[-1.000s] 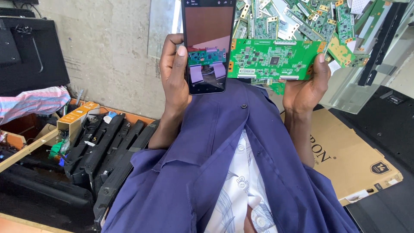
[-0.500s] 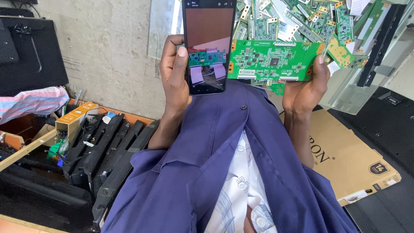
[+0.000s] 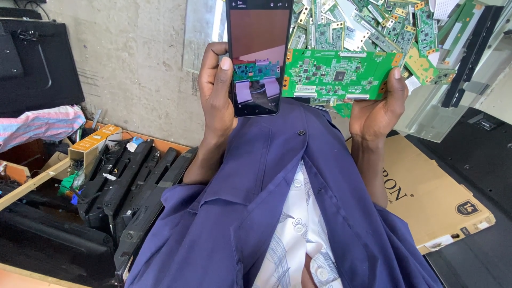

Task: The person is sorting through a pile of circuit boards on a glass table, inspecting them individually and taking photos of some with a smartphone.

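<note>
Head view shows your left hand wrapped around a black phone, thumb on its screen, while your right hand pinches the green circuit board's far edge, board just beside the phone.

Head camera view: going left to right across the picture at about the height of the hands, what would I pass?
Striped pink and blue cloth → left hand → smartphone → green circuit board → right hand → black bar.
</note>
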